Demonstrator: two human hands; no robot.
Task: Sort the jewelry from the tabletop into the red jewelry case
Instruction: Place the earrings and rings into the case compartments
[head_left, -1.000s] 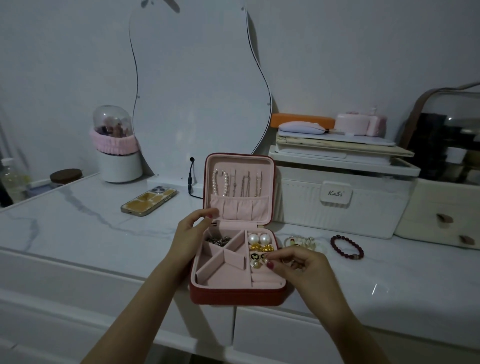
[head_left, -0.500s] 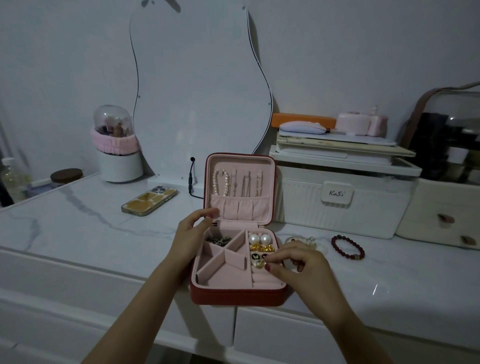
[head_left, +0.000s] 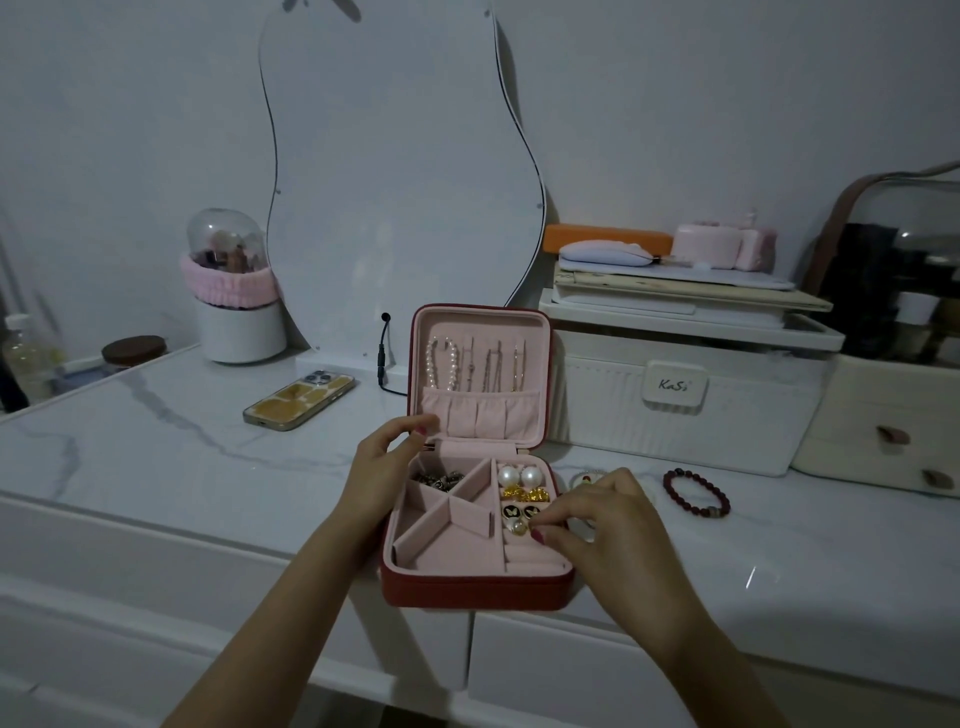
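The red jewelry case (head_left: 475, 592) stands open at the table's front edge, pink inside. Necklaces (head_left: 470, 364) hang in its lid. Its right column holds pearl earrings (head_left: 518, 476), gold pieces (head_left: 524, 493) and black butterfly studs (head_left: 519, 512). Dark jewelry (head_left: 439, 479) lies in the top left compartment. My left hand (head_left: 387, 467) holds the case's left rim near the hinge. My right hand (head_left: 602, 525) pinches a small pearl earring (head_left: 519, 528) over the ring rolls. A dark red bead bracelet (head_left: 696, 492) lies on the table to the right. A pale bracelet (head_left: 587, 477) is partly hidden behind my right hand.
A phone (head_left: 300, 396) lies face down at the back left. A white organiser box (head_left: 685, 395) stands right behind the case, a drawer unit (head_left: 883, 415) further right. A brush holder (head_left: 236, 291) and mirror (head_left: 400, 171) are at the back.
My right hand has shifted slightly with the small earring, lowering it onto the ring rolls below the butterfly studs. My left hand has stayed on the case.
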